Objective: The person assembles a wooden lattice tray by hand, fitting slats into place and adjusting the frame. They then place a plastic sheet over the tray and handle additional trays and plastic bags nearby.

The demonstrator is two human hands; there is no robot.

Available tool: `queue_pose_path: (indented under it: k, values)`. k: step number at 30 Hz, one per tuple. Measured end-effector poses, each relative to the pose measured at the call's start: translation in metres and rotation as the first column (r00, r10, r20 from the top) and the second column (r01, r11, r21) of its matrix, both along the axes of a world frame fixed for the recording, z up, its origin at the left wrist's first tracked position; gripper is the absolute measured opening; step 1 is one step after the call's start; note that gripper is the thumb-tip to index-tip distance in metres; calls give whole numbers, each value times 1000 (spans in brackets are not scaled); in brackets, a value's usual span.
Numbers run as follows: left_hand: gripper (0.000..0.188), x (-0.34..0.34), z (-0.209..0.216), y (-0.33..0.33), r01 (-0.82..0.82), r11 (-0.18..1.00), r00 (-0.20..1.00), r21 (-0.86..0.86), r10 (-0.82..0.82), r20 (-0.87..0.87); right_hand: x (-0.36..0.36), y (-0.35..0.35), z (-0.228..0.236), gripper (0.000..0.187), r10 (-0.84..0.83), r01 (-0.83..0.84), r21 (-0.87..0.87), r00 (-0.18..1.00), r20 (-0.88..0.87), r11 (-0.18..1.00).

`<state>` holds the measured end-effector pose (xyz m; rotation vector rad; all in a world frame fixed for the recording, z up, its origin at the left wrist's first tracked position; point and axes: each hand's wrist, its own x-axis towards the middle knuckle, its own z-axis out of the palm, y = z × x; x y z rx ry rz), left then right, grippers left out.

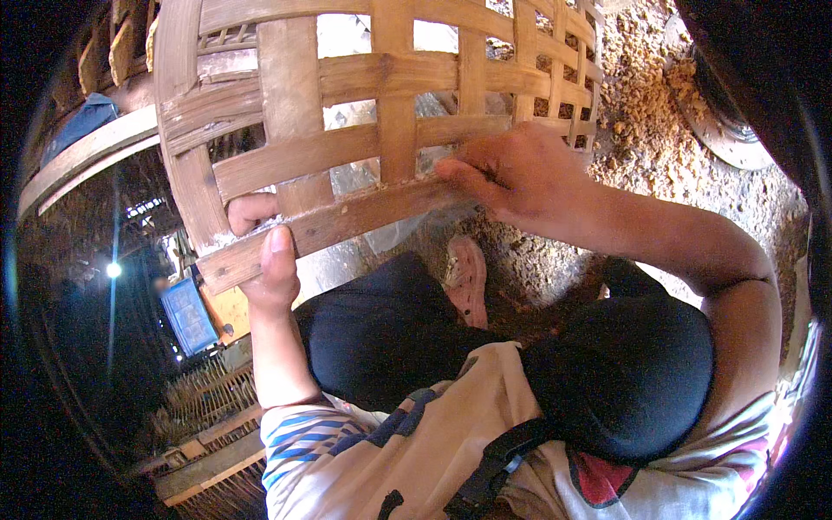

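Observation:
A large woven panel of flat bamboo strips [399, 76] stands tilted in front of me, with square gaps between its strips. Along its near edge runs a flat bamboo rail [347, 221], with white residue by its left corner. My left hand [270, 260] is closed round that corner, thumb on the rail and a finger showing through a gap. Further right, my right hand [520, 178] is closed at the same edge, fingers bent down against the rail. Whether its fingertips pinch anything small cannot be made out.
Rough, crumbly ground [641, 104] lies to the right, with a round metal object [728, 121] at the far right. A blue container [188, 316] is at the left, above slatted bamboo work [208, 390]. A pink clog [468, 277] shows below the panel.

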<state>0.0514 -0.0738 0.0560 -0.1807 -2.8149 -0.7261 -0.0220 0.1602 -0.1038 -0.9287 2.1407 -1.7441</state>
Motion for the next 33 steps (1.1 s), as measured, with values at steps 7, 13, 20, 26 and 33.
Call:
queue_pose_path:
  k: [7, 13, 20, 26, 33]
  values:
    - [37, -1, 1, 24, 35, 999, 997, 21, -34, -67, 14, 4, 15, 23, 186, 40, -360, 800, 571, 932]
    - [36, -8, -9, 39, 90, 996, 977, 7, -87, -193, 27, 4, 9, 17, 242, 187, -517, 720, 651, 835]
    - [36, -15, -13, 36, 160, 982, 969, 102, -136, -208, 30, 10, -17, 22, -144, 195, -231, 965, 219, 953]
    - [28, -26, -19, 34, 213, 963, 955, 163, -171, -241, 30, 53, -69, 28, 30, 139, 542, 956, -291, 829]
    - [28, -24, -22, 41, 175, 964, 957, 201, -119, -263, 21, 50, 1, 21, -176, 169, -68, 978, -114, 983]
